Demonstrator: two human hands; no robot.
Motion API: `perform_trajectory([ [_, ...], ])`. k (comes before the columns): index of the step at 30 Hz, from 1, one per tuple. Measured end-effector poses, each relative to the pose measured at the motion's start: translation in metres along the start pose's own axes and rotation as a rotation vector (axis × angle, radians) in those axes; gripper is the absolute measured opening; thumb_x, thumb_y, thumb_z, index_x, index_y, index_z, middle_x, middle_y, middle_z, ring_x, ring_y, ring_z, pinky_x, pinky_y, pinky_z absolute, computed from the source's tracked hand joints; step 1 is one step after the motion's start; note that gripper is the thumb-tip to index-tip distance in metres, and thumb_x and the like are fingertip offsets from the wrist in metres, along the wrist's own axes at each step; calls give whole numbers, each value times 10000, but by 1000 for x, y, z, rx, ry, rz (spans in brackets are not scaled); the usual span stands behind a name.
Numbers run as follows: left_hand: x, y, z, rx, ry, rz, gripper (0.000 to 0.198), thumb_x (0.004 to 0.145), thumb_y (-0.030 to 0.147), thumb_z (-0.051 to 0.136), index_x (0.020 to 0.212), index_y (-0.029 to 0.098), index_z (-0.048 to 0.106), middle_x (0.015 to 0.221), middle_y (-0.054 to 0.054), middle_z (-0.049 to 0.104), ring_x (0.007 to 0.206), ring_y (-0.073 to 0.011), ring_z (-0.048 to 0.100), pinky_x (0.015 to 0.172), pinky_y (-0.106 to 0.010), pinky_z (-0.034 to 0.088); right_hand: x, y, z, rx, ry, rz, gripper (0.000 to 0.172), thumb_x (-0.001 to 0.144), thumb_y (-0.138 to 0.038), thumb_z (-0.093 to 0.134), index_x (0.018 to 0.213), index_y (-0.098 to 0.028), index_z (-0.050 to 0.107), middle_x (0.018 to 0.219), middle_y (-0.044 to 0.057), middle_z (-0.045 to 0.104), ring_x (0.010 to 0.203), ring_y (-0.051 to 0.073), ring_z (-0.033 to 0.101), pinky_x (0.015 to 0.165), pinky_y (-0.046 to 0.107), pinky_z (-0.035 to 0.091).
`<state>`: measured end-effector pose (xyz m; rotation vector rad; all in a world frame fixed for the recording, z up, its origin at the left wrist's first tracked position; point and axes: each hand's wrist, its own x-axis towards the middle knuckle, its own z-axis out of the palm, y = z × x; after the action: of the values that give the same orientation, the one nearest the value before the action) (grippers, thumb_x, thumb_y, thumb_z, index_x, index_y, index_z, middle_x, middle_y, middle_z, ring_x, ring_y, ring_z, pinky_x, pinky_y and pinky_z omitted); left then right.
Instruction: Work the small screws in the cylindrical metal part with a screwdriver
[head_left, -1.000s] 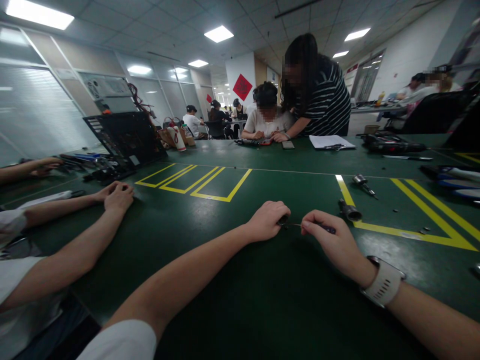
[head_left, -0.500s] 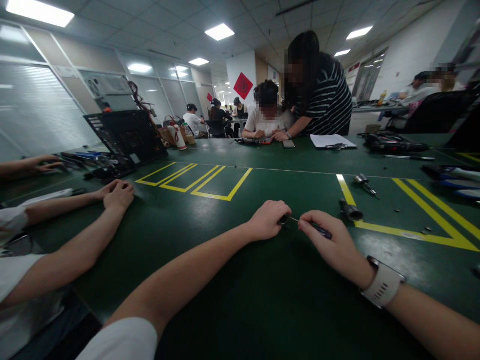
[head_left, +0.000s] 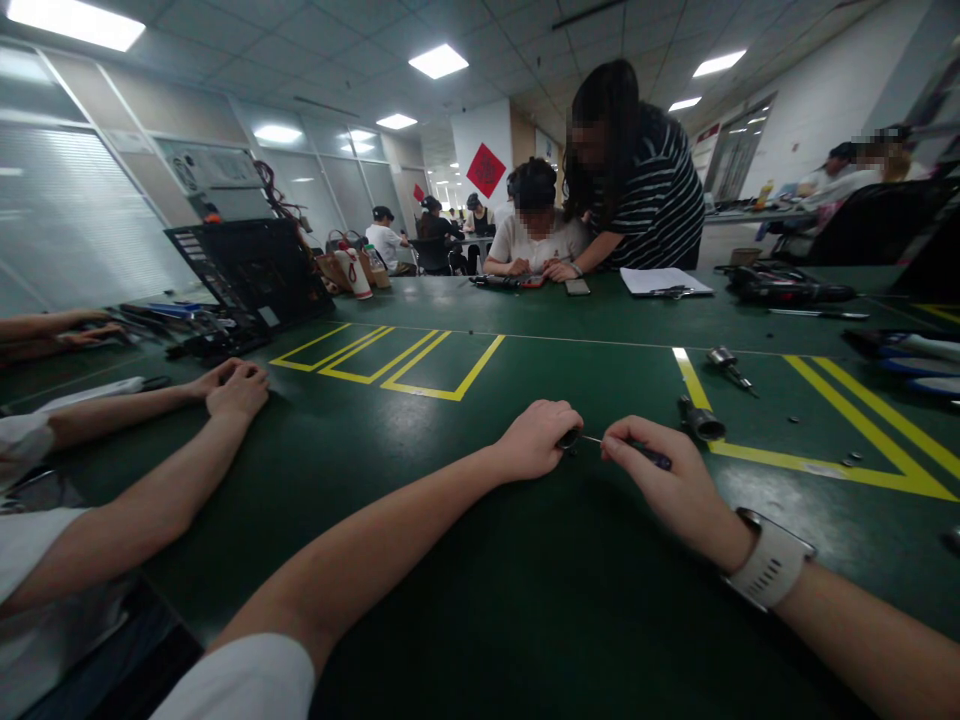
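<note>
My left hand (head_left: 537,440) is closed round a small dark cylindrical part (head_left: 570,438), whose round end shows past my fingers; the rest is hidden. A screwdriver (head_left: 660,459) with a dark handle is pinched in my right hand (head_left: 651,462), its thin shaft pointing left to the part. Whether the tip sits inside the part I cannot tell. Right of my right hand, a metal cup-shaped piece (head_left: 703,420) lies on its side against the yellow tape. Behind it rests a metal piece with a thin shaft (head_left: 729,368).
Small bits (head_left: 851,459) lie on the green table (head_left: 420,560) at right. Farther back are a dark power tool (head_left: 795,285), a clipboard with paper (head_left: 666,283) and blue-handled pliers (head_left: 922,368). A neighbour's clasped hands (head_left: 238,388) rest at left, near a dark computer case (head_left: 251,275).
My right hand, with the screwdriver, has shifted slightly to the right. The left hand and the part have stayed almost still.
</note>
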<state>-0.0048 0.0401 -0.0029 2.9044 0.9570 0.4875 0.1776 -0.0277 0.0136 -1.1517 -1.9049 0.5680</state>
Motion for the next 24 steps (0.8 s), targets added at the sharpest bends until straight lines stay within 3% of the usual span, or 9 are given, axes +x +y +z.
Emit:
perform_trajectory([
  [4,0,-2,1,-38,7,14,173,734,69,482,886,149,501,880,-50,550,855,-165,506,797,-293,398,1,-1,3,34,-49,55,218,827,-314,447,742,-184,600,727,36,614,692,195,565,626,328,418],
  [12,0,-3,1,-94,-7,-4,182,736,60,475,889,157,490,905,-51,545,877,-162,500,810,-299,407,5,-1,-4,139,-30,153,232,776,-317,453,629,-190,580,651,28,592,652,198,545,606,337,404],
  [24,-1,-2,0,-94,-9,-39,166,755,69,470,895,158,488,934,-50,548,894,-160,499,820,-310,402,2,2,-4,203,45,143,208,757,-283,472,575,-201,528,558,-5,506,572,174,494,554,322,381],
])
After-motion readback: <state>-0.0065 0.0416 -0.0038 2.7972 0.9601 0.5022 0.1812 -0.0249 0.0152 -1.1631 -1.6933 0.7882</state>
